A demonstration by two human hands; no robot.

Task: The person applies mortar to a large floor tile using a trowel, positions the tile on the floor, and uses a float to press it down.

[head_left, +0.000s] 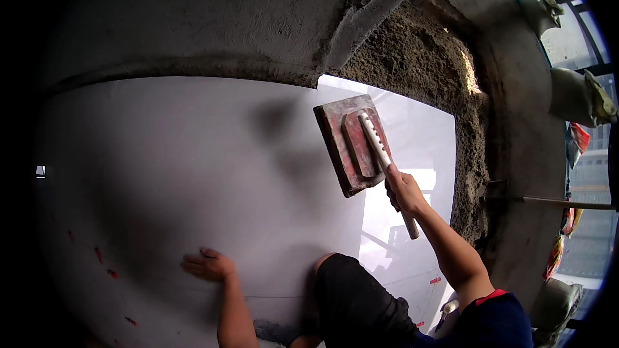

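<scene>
My right hand (403, 190) is wrapped round the white perforated handle (376, 138) of a red rubber-faced tool with a rectangular head (345, 145), held over large glossy white tiles (193, 122) at upper middle right. Its underside is hidden, so I cannot tell if it touches the tile. My left hand (207, 264) lies flat on the tile at lower left, fingers out. My bent knee (338, 283) is at the bottom middle. Small red clips (98, 254) sit along tile joints. A white-handled tool (449, 307) lies by my right side.
Rough sand or mortar (412, 45) borders the tiles at upper right. A rough concrete surface (213, 13) runs across the top. A concrete ledge (522, 154) on the right holds filled sacks (577, 96) before windows. A long pole (548, 202) reaches in from the right.
</scene>
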